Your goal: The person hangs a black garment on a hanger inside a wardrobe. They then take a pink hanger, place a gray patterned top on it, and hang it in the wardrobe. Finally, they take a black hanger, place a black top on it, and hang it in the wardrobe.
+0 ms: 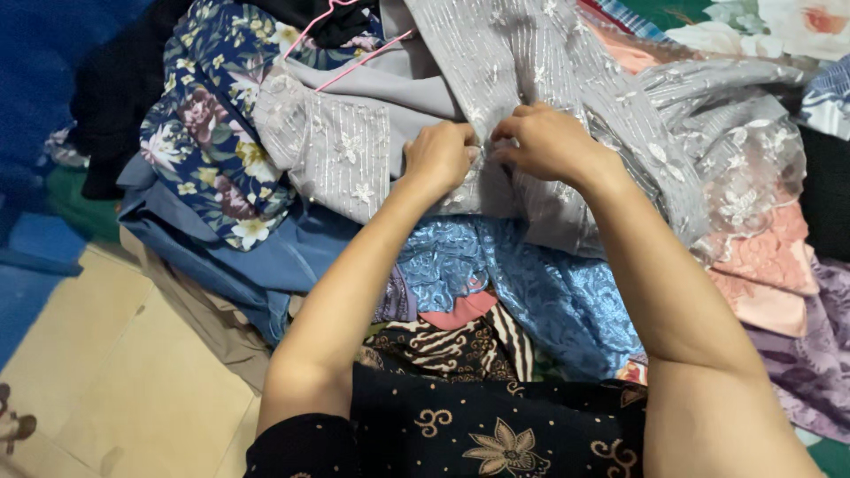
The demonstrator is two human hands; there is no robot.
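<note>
My left hand (438,158) and my right hand (549,142) meet at the middle of a grey lace garment (549,62) with silver stripes and small embroidered flowers. Both hands pinch its fabric, fingertips nearly touching each other. The garment lies spread on top of a heap of clothes, one sleeve (332,150) folded out to the left. A pink hanger (354,53) lies at its collar end. Under my forearms lies a shiny light blue lace cloth (531,292).
A navy floral dress (217,133) and blue fabric (257,265) lie to the left. Pink lace (770,265) and mauve cloth (806,354) sit to the right. Brown batik (452,345) lies near me. Beige floor tiles (115,372) show at lower left.
</note>
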